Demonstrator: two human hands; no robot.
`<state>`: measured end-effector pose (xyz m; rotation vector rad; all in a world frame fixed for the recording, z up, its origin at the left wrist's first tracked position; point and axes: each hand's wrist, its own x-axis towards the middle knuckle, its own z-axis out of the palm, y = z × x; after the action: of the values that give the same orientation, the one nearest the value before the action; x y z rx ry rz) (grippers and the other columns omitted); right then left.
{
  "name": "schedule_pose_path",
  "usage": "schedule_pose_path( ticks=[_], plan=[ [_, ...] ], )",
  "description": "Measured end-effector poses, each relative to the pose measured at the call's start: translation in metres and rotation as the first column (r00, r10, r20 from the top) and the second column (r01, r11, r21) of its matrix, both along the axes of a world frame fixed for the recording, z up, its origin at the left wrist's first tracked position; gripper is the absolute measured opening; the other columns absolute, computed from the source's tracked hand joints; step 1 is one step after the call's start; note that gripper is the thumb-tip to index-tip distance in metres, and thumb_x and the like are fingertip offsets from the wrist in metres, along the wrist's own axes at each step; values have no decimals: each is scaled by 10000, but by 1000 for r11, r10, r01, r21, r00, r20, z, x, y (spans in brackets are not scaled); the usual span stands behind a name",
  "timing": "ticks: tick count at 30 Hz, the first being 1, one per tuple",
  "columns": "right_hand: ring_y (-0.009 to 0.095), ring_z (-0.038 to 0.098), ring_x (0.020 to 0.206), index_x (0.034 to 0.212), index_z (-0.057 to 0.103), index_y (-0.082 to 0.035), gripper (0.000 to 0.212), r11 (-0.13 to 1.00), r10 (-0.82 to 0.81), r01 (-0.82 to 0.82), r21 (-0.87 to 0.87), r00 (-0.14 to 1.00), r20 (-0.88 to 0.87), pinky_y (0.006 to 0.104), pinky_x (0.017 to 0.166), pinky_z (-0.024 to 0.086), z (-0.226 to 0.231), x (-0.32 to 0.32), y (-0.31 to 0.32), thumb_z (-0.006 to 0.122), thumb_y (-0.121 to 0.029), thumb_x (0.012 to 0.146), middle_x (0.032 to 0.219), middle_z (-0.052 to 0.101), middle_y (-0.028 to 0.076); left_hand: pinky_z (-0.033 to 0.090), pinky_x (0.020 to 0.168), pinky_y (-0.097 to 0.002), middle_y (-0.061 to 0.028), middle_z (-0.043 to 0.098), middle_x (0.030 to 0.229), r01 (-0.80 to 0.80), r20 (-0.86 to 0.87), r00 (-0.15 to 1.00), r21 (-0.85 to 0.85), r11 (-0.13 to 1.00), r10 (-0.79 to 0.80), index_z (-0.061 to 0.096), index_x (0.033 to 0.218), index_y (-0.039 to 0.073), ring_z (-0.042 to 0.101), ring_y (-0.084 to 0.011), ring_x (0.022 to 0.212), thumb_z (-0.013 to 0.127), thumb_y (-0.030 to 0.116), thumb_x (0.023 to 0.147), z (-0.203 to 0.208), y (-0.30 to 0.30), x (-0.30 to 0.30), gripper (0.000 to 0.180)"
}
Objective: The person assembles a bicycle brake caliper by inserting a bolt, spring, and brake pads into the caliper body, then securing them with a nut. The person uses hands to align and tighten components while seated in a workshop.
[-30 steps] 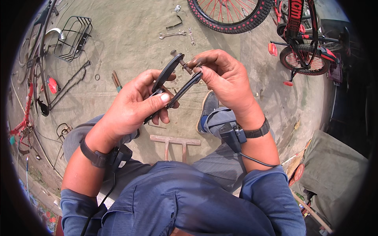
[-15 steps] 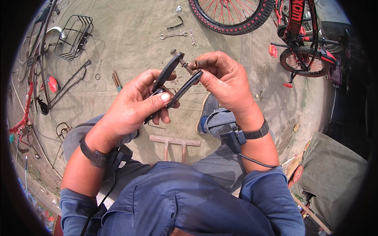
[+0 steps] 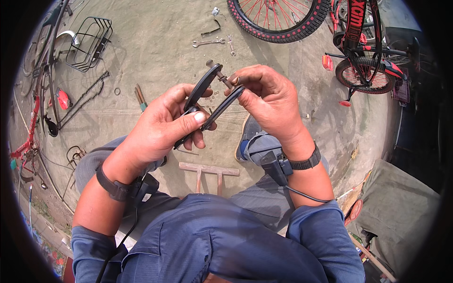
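Note:
My left hand (image 3: 160,127) grips a black two-armed bracket (image 3: 207,101), its thumb pressed on the joint where the two flat arms meet. My right hand (image 3: 266,96) pinches a small rusty bolt (image 3: 225,78) that passes through the upper tips of the two arms. The bracket is held up in front of me, above my knees. Both wrists wear black bands with small devices and cables.
A wooden stool (image 3: 207,172) stands between my legs. Wrenches (image 3: 207,42) and small parts lie on the dusty ground ahead. A wire basket (image 3: 89,42) and red bicycle frame (image 3: 33,108) lie left; a red-black bicycle (image 3: 363,42) stands right.
The hands and bracket have stayed almost still; my right fingers have shifted slightly on the bolt at the bracket's tips.

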<state>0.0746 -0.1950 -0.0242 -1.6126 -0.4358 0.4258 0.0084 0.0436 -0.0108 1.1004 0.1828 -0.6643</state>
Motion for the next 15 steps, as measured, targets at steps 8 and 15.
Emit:
schedule_pose_path(
  ticks=[8, 15],
  plan=[
    [128, 687, 846, 1172, 591, 19, 251, 993, -111, 117, 26, 981, -162, 234, 673, 540, 6, -3, 8, 659, -22, 934, 1020, 681, 86, 491, 562, -218, -127, 684, 1001, -8, 8, 1000, 4, 1000, 8, 455, 1398, 52, 679, -128, 689, 654, 210, 969, -1, 1, 0, 498],
    [85, 589, 611, 1285, 548, 15, 357, 991, -44, 109, 81, 823, -566, 188, 492, 397, 6, 7, 11, 576, -54, 936, 896, 637, 42, 479, 590, -215, -99, 688, 1007, -20, 21, 1000, 13, 1000, 19, 498, 1321, 43, 672, -122, 745, 636, 167, 996, -2, 1, -2, 374]
  ],
)
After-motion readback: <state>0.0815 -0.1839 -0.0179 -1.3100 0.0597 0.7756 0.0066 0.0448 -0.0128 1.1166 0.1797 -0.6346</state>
